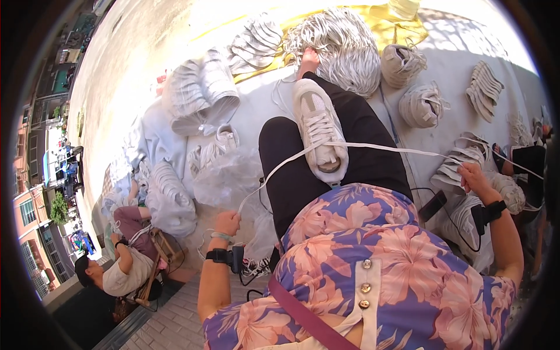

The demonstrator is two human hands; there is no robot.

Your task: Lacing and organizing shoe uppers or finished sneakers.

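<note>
A cream-white sneaker (306, 102) rests on my dark-trousered lap, its heel opening toward my body and its toe pointing away. Its upper eyelets are threaded with a flat white shoelace (402, 150), whose two ends stretch out to either side. My left hand (226, 223) is closed in a fist around one end, low on the left. On the right, the other end runs into the closed fingers of my right hand (475, 177), and a loose length trails past it. Both hands are well apart from the sneaker.
A large heap of white laces (344, 49) lies beyond my knees on a yellow sheet (415, 32). Stacked shoe uppers (201, 90) and plastic bags (224, 181) are at left; more sneakers (423, 105) stand at right. Another person (125, 268) sits far left.
</note>
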